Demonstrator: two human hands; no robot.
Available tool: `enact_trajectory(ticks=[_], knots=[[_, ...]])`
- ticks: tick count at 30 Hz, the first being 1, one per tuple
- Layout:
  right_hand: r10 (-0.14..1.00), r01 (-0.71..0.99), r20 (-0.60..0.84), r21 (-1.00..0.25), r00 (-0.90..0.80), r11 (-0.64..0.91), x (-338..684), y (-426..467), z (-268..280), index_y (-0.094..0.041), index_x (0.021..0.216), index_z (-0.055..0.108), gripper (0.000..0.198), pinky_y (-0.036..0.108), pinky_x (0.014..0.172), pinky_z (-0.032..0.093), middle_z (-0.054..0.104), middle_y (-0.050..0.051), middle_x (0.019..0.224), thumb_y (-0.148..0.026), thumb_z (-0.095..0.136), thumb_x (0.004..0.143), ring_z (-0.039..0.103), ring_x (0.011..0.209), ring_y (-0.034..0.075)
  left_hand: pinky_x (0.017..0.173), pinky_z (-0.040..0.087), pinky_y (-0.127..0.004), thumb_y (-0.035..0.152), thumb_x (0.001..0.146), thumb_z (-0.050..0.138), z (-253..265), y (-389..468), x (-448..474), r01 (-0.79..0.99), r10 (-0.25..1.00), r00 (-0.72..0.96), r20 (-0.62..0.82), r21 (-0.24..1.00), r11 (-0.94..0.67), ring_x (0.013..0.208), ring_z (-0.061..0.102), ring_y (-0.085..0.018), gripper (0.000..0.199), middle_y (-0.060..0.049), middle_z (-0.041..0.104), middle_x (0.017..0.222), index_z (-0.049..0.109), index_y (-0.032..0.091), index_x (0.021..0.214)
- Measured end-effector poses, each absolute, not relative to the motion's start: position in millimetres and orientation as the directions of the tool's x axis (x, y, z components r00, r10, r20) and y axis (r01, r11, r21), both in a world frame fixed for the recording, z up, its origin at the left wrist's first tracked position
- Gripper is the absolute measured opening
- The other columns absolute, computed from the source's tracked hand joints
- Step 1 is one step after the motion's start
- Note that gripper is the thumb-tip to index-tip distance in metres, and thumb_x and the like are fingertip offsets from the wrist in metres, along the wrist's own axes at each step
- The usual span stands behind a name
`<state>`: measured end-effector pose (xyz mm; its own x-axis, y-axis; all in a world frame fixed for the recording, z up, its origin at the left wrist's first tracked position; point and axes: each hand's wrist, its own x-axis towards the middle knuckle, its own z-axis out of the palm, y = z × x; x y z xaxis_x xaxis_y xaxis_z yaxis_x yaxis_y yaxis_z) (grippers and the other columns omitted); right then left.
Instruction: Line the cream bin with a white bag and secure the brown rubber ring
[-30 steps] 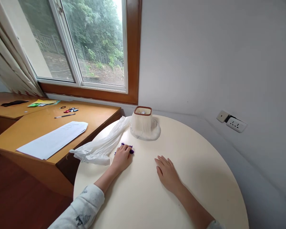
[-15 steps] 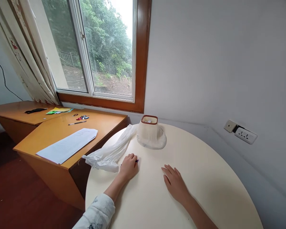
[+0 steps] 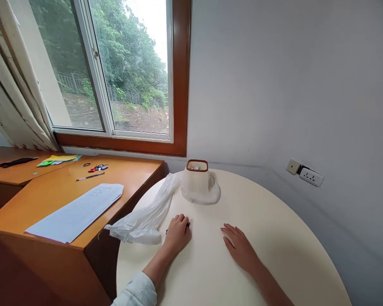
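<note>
My left hand (image 3: 178, 233) rests on the round cream table (image 3: 204, 272), its fingers curled over a small dark blue object. Bits of that object peek out on both sides of the hand; its kind is hidden. To the right, my right hand (image 3: 241, 248) lies palm down with fingers stretched out and nothing in it. Beyond both hands, near the wall, stands a small pale container (image 3: 196, 185) with a brown squarish rim and thin white plastic bunched round its base. A crumpled white plastic bag (image 3: 140, 225) trails from it to the table's left edge, close to my left hand.
An orange-brown desk (image 3: 137, 170) adjoins on the left. On it lie a stack of white paper (image 3: 79, 210), a pen (image 3: 90, 176), keys (image 3: 97, 168), coloured papers (image 3: 59, 159) and a black strip (image 3: 17, 162). A wall socket (image 3: 311, 176) is at right.
The view has turned a little to the right and up, so the room has slid left and lower. Both hands keep nearly the same places on the table; the left still covers the blue object.
</note>
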<state>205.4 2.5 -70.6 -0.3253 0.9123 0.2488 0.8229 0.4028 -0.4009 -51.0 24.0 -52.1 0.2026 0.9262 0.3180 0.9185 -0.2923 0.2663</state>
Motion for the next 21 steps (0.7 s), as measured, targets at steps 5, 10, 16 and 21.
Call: enact_trajectory(ticks=[5,10,16,21], knots=[[0.934,0.826,0.247,-0.444,-0.259,0.347,205.7,1.4,-70.0,-0.02,0.119,0.056,0.039,0.04,0.107,0.031,0.051,0.005,0.13,-0.031,0.032,0.09,0.044,0.123,0.018,0.074,0.04,-0.035,0.01,0.074,0.039,-49.4,25.4,-50.4,0.904,0.925,0.202,0.32,0.302,-0.302,0.082,0.051,-0.022,0.019,-0.008,0.057,0.085,0.056,0.018,0.076],[0.938,0.822,0.269,-0.468,-0.217,0.324,206.1,-0.6,-68.0,-0.02,0.117,0.058,0.038,0.04,0.105,0.035,0.053,0.005,0.128,-0.029,0.034,0.089,0.045,0.122,0.019,0.072,0.041,-0.034,0.009,0.074,0.039,-45.6,26.1,-51.3,0.877,0.929,0.177,0.325,0.377,-0.299,0.08,0.053,-0.021,0.018,-0.007,0.058,0.08,0.055,0.019,0.072],[0.93,0.812,0.292,-0.472,-0.222,0.342,207.2,-1.4,-66.9,-0.02,0.115,0.059,0.037,0.039,0.103,0.038,0.054,0.005,0.126,-0.027,0.034,0.088,0.047,0.12,0.018,0.073,0.043,-0.032,0.008,0.074,0.037,-47.4,25.3,-58.3,0.836,0.925,0.102,0.365,0.473,-0.279,0.081,0.055,-0.019,0.019,-0.005,0.059,0.081,0.052,0.02,0.076],[0.928,0.814,0.294,-0.466,-0.229,0.348,206.3,0.7,-67.6,-0.02,0.114,0.059,0.037,0.04,0.102,0.038,0.055,0.006,0.125,-0.026,0.034,0.088,0.048,0.118,0.019,0.075,0.044,-0.032,0.007,0.071,0.037,-47.9,24.0,-59.8,0.823,0.917,0.057,0.394,0.502,-0.267,0.083,0.056,-0.019,0.02,-0.004,0.059,0.085,0.051,0.02,0.077]])
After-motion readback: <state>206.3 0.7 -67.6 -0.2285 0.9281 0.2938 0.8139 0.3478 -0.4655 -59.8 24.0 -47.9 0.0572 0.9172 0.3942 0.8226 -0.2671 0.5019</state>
